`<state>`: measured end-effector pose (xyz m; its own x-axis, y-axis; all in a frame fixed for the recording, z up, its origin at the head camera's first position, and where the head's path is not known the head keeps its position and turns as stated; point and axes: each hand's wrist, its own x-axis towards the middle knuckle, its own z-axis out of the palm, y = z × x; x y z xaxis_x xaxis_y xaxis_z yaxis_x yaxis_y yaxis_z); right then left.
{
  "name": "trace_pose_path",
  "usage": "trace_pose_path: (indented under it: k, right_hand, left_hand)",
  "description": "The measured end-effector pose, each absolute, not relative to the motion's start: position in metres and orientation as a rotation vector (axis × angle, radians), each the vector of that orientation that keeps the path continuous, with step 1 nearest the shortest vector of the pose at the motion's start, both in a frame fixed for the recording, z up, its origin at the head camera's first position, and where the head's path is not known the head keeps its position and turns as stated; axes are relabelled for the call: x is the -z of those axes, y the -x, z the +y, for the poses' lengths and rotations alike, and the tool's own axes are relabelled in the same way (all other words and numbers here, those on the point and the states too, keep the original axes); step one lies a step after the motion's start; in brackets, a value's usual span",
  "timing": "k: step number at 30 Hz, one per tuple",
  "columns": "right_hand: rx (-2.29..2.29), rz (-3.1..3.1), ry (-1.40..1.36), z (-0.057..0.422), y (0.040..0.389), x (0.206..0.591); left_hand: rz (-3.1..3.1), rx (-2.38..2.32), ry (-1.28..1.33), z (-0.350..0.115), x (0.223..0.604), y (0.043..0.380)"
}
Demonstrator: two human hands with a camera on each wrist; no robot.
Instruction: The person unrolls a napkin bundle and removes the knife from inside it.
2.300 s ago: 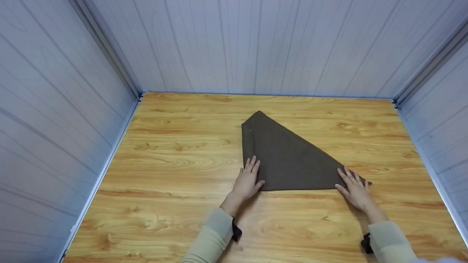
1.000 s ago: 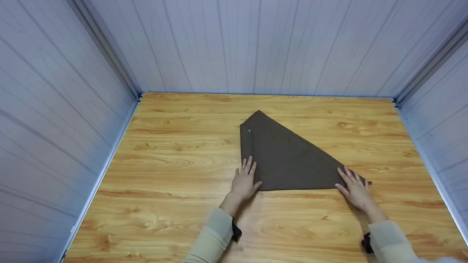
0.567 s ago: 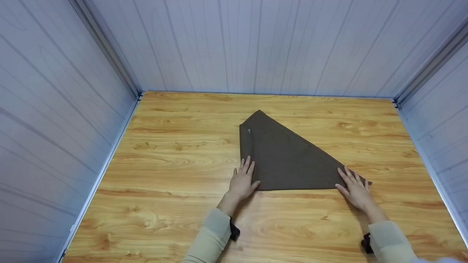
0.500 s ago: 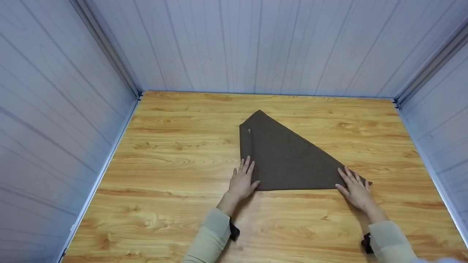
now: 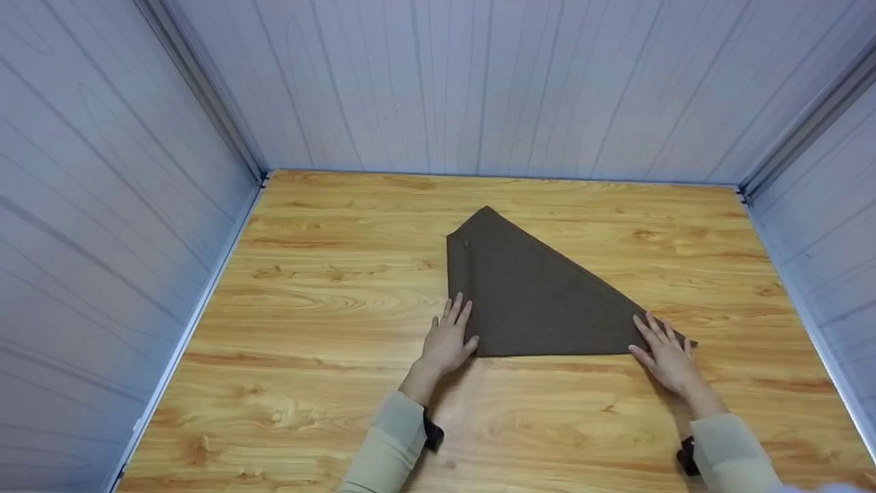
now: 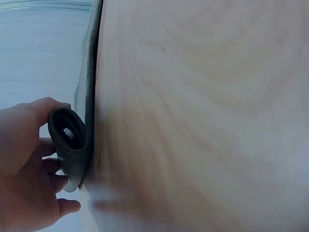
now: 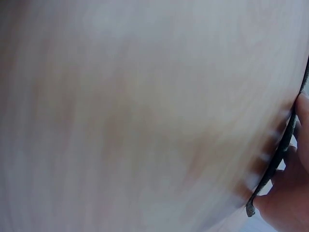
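A dark brown cloth (image 5: 547, 294), folded to a tapering four-sided shape, lies flat on the wooden table. Its left edge turns over into a narrow fold (image 5: 458, 267). My left hand (image 5: 445, 342) rests over the near end of this fold, fingers extended and thumb apart on the right. The left wrist view shows the fold end-on as a hollow loop (image 6: 72, 150), thumb above and fingers along its side. With spread fingers my right hand (image 5: 671, 359) presses the cloth's right tip; the right wrist view has only part of that hand (image 7: 285, 188) beside the thin cloth edge (image 7: 280, 154).
The wood-grain table (image 5: 328, 301) meets pale panel walls at the back (image 5: 438, 89), left (image 5: 116, 205) and right (image 5: 828, 226). Both sleeves are beige, and a small black device (image 5: 432, 433) sits at the left wrist.
My left hand has slid slightly left, and the cloth's near left corner has shifted left with it. The right hand stays at the right tip.
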<state>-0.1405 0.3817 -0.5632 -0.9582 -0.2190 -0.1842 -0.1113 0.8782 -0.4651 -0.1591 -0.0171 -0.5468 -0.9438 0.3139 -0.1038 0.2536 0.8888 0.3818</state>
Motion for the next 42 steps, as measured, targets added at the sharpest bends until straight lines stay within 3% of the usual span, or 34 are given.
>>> trace_pose_path:
  k: [42]
  right_hand:
    - [0.650, 2.831, 0.259, 0.383, 0.141, 0.565]
  left_hand:
    - [2.859, -0.629, -0.460, -0.046, 0.542, 0.157]
